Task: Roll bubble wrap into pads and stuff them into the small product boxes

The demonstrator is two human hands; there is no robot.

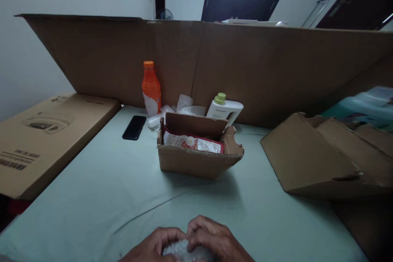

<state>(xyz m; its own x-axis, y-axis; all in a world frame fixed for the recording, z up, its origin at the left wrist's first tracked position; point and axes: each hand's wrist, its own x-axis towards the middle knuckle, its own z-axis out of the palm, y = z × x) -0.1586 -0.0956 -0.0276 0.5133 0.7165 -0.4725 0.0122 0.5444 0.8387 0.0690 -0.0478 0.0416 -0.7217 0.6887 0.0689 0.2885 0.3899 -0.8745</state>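
Cardboard panel (260, 61) at the far side, pale green sheet (92, 180), open box (190, 161) midway.
Nearest, left hand (155, 245) and right hand (215, 239) have fingers curled round a bubble-wrapped bundle (179, 249); uneven or loosened pressure could let the wrap spring open. Its long axis seems to run left to right; hidden ends leave its facing unclear.
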